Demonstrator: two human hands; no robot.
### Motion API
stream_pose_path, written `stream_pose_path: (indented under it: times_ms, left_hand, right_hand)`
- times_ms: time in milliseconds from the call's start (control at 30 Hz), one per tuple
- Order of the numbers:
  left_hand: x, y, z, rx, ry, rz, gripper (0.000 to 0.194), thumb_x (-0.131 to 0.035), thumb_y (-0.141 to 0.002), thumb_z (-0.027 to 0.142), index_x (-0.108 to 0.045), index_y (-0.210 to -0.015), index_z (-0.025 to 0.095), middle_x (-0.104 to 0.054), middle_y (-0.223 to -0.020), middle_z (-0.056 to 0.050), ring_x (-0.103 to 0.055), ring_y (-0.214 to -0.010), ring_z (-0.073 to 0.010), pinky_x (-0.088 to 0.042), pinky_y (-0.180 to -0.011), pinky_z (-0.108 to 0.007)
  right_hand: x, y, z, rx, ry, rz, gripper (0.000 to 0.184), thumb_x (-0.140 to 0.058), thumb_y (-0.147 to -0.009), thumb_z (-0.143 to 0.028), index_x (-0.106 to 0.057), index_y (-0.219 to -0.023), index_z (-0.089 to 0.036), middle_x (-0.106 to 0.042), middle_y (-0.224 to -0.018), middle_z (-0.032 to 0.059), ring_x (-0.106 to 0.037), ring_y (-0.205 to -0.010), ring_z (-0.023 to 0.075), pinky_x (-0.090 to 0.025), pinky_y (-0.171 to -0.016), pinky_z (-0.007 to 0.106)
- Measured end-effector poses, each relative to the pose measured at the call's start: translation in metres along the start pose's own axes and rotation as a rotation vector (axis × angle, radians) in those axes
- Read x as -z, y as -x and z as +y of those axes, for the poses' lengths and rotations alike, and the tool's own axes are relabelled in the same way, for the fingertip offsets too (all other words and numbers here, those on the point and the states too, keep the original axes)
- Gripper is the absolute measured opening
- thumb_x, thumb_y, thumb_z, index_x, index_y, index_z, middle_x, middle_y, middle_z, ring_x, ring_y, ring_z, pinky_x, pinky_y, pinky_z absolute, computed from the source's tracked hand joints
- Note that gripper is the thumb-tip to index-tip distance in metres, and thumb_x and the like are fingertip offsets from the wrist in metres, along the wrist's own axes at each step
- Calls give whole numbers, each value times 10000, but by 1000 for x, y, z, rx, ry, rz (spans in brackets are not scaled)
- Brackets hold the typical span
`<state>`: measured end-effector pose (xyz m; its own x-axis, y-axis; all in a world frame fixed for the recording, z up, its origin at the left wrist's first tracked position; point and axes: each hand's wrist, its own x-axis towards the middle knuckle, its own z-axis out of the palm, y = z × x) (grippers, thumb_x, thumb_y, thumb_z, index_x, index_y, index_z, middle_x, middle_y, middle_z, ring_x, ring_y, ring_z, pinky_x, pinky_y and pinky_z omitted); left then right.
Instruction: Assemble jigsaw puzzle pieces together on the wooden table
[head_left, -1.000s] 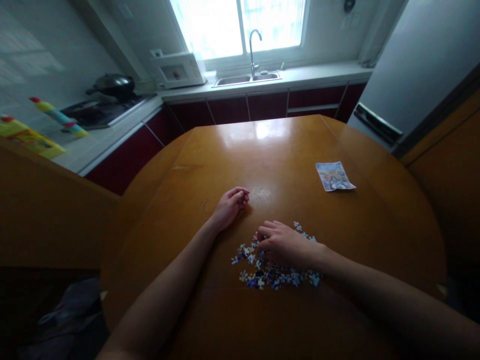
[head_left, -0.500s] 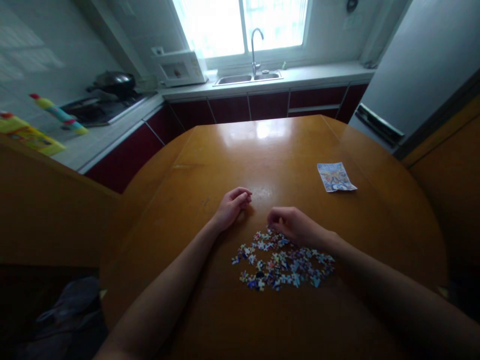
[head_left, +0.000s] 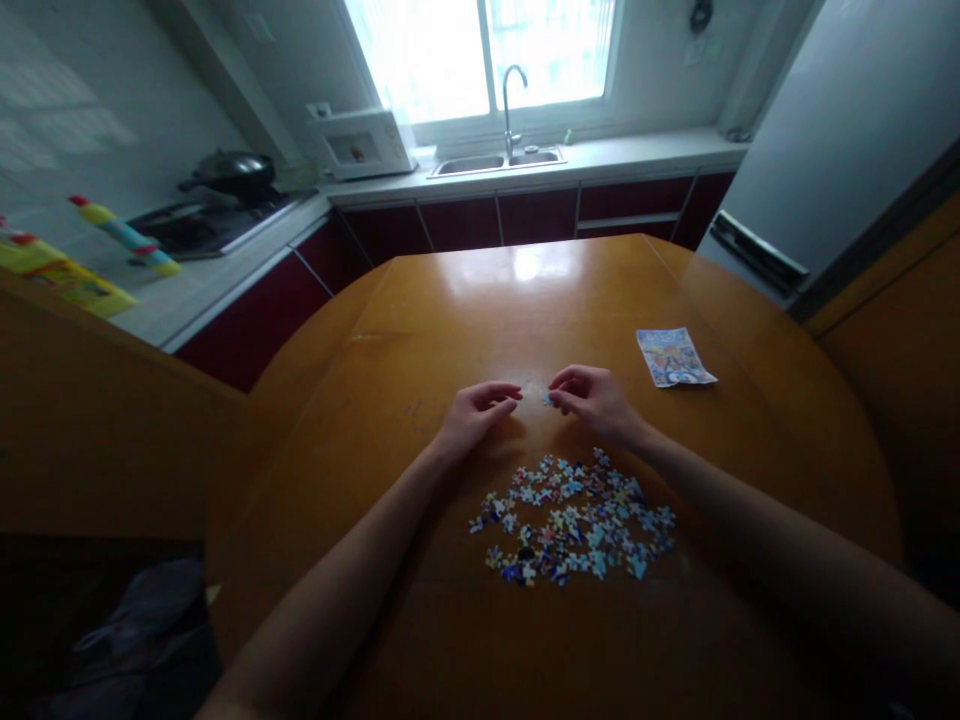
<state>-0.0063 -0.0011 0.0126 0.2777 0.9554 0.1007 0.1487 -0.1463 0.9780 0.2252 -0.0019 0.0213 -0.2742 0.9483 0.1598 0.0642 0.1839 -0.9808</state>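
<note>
Here, right hand (head_left: 592,398): pinching a small puzzle piece (head_left: 547,399)
Left hand (head_left: 484,412): empty, thumb and fingers slightly parted
Loose pieces (head_left: 581,520): spread on my tabletop (head_left: 450,320)

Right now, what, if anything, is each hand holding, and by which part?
Right hand: a light-blue puzzle piece, by its right edge. Left hand: nothing visible.

- desk (head_left: 450,330): orange-brown
- pieces (head_left: 596,535): mixed pale blue, white, yellow, dark blue
- sheet (head_left: 675,357): blue and white, multicoloured print
- cupboards (head_left: 457,220): dark red
- pot (head_left: 234,172): black
- bottle (head_left: 124,237): yellow and blue, red cap
- microwave (head_left: 364,146): white
</note>
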Motion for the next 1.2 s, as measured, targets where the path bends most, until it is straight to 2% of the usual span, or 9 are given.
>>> stream_pose_path:
  times_ms: [67,167,267,333,467,600,867,1033,1200]
  left_hand:
    - [0,-1,0,-63,-47,-27,355,-761,-796,342,-724,-1094,153,-741,-1021,-92,-650,-825,-148,-534,-725,-258]
    - [-1,-2,-4,-145,-159,-48,326,-766,-798,322,-741,-1081,163,-726,-962,-76,-590,-706,-113,-492,-617,-225]
    - [-3,-2,-8,-167,-225,-59,269,-748,-823,318,-753,-1045,167,-709,-896,-57,-535,-620,-86,-436,-545,-202]
    - [-3,-3,-10,-186,-270,-51,244,-746,-828,307,-754,-1031,173,-710,-893,-55,-546,-629,-92,-440,-551,-206]
    - [-3,-5,-12,-291,-418,-9,192,-768,-811,264,-758,-994,205,-720,-941,-59,-626,-802,-153,-516,-708,-272]
    - [-2,-5,-14,-386,-521,-28,165,-755,-832,266,-752,-994,233,-722,-959,-49,-628,-909,-191,-522,-825,-340]
    - [-1,-5,-14,-344,-557,-32,114,-713,-859,318,-769,-936,255,-736,-959,-58,-616,-891,-216,-512,-817,-370]
    - [-1,-5,-14,-325,-575,12,119,-732,-842,358,-776,-870,252,-744,-921,-56,-619,-856,-214,-501,-809,-370]
    - [-1,-5,-15,-356,-574,38,110,-736,-842,346,-770,-845,241,-747,-889,-44,-616,-837,-206,-492,-797,-357]
  right_hand:
    - [-3,-10,4,13,36,-61,158,-731,-769,-304,-689,-778,-152,-663,-660,21,-572,-578,126,-456,-551,270]
    - [-4,-25,10,25,75,-174,132,-716,-770,-283,-722,-775,-151,-690,-685,31,-587,-608,131,-468,-587,276]
    - [0,-38,18,7,80,-315,157,-726,-765,-302,-746,-816,-155,-718,-728,34,-608,-651,138,-482,-641,286]
    - [3,-42,23,6,74,-356,183,-736,-762,-320,-748,-839,-154,-727,-755,34,-617,-671,139,-487,-665,288]
    - [1,-43,31,31,65,-303,225,-743,-770,-338,-736,-882,-143,-721,-767,39,-616,-681,138,-482,-649,274]
    - [-4,-42,34,71,127,-294,192,-721,-791,-322,-730,-855,-142,-705,-745,34,-598,-670,132,-469,-632,263]
    - [-7,-40,35,117,228,-256,131,-703,-806,-279,-735,-806,-152,-652,-679,0,-517,-606,111,-399,-574,240]
    - [-8,-37,36,106,243,-294,116,-713,-810,-275,-735,-832,-163,-565,-614,-36,-457,-572,95,-350,-539,218]
    - [-7,-35,36,199,276,-298,47,-711,-807,-212,-721,-822,-169,-578,-704,-23,-470,-618,98,-362,-568,216]
